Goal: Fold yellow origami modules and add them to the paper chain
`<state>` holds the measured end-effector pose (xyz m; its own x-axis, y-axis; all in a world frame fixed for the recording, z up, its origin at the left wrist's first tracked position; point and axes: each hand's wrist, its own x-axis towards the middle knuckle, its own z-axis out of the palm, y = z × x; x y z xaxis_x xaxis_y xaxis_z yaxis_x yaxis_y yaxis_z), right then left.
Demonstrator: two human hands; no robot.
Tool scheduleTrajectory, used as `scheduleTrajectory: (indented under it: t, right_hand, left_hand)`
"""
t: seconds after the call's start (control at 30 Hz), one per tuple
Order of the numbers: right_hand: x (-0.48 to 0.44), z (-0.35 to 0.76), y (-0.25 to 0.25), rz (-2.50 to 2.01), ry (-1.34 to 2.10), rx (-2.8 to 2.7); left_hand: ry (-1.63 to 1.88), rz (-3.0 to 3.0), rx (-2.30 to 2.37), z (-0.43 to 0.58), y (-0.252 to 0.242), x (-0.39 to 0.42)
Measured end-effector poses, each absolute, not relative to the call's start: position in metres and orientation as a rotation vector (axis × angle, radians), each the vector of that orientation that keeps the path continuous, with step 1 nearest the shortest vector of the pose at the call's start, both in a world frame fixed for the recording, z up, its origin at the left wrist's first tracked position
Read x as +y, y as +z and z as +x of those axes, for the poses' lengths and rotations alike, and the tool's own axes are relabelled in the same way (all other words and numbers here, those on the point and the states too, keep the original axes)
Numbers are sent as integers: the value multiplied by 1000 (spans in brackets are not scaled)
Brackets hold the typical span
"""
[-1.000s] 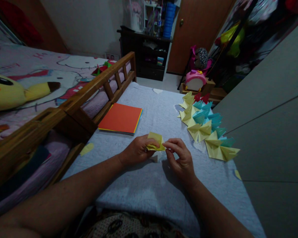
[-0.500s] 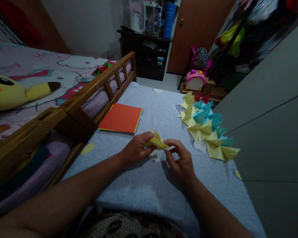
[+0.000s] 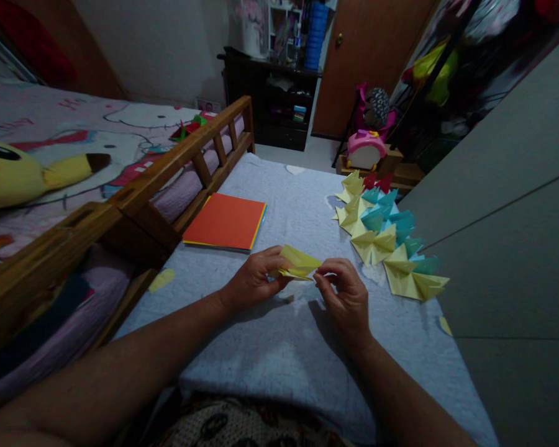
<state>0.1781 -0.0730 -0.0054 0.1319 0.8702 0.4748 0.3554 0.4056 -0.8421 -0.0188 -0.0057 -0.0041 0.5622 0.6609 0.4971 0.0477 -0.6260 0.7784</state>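
Note:
A folded yellow paper (image 3: 300, 262) is held between my two hands above the cloth-covered table (image 3: 279, 347). My left hand (image 3: 259, 276) is closed on its left end, thumb below and fingers on top. At the paper's right tip, the thumb and fingers of my right hand (image 3: 345, 292) are pinched together. To the left lies a stack of square coloured sheets (image 3: 226, 220) with an orange one on top. Several folded yellow papers (image 3: 373, 243) stand in a row at the right, beside several folded blue papers (image 3: 381, 214) and red ones (image 3: 376, 182).
A wooden bed rail (image 3: 181, 152) runs along the table's left side, with a bed and a yellow plush toy (image 3: 23, 177) beyond it. A pale cabinet (image 3: 507, 248) borders the right. Behind the table are a dark shelf (image 3: 268, 99) and a pink toy case (image 3: 366, 150).
The yellow paper has turned and now shows a wider flat face. My right hand has shifted slightly right, still at the paper's right tip.

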Motion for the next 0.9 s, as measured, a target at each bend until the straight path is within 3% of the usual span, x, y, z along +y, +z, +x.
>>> scheduleTrajectory:
  t: [0.9]
  right_hand:
    - [-74,177,1,-1101,439,-1636]
  left_hand:
    - [1079,2026,558,-16,-4,-7]
